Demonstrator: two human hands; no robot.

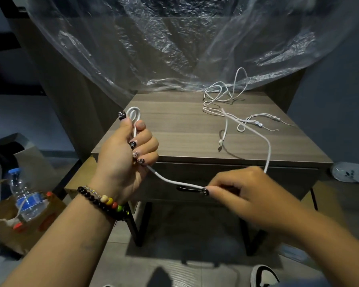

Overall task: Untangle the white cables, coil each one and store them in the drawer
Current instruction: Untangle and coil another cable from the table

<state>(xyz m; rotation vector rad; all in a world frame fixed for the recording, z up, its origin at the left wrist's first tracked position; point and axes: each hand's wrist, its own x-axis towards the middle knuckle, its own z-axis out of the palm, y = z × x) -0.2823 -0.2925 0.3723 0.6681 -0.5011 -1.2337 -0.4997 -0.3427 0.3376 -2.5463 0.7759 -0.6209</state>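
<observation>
White cable (170,180) is being coiled in front of the closed drawer (232,179): the left hand (120,152) is gripping a first small loop that is sticking up above its curled fingers, while the right hand (236,191) is pinching the strand lower down and feeding it across. Its far end is trailing up onto the wooden tabletop (174,129), crossing the other cables (224,96), which are lying tangled near the back. By my judgement, coiling is only beginning; the tangle and the storing are remaining.
</observation>
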